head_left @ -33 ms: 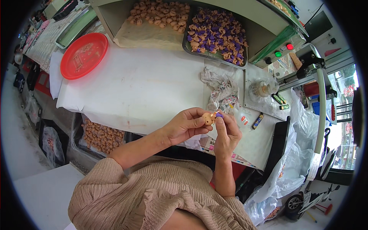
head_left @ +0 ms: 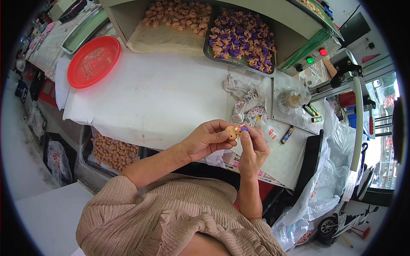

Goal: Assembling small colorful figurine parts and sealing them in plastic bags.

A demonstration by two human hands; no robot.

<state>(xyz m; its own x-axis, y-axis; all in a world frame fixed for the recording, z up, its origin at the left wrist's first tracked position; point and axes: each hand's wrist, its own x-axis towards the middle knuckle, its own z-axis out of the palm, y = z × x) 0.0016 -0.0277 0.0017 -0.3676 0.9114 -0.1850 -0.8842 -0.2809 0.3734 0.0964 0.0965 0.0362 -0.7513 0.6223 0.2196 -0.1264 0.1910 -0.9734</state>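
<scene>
Over the near edge of the white work table, both hands pinch parts of one small doll. My left hand [head_left: 212,138] grips the round tan doll head [head_left: 231,132] with its dark painted eyes. Against it, the thumb and fingers of my right hand [head_left: 253,147] clasp the doll body [head_left: 244,128], which is purple with a tan limb showing. Head and body touch; whether they are joined is hidden by my fingers. At the far side, loose doll heads [head_left: 178,18] lie on brown paper, beside a metal tray [head_left: 208,53] heaped with purple-and-tan doll bodies.
A red round plastic tray [head_left: 114,51] sits at the table's left. Right of centre lie a crumpled cloth [head_left: 250,100], a plastic-wrapped jar [head_left: 294,99] and a small dark tube [head_left: 287,134]. Below left stands a bin of doll heads [head_left: 112,149]. Clear plastic sheeting [head_left: 326,179] hangs at the right.
</scene>
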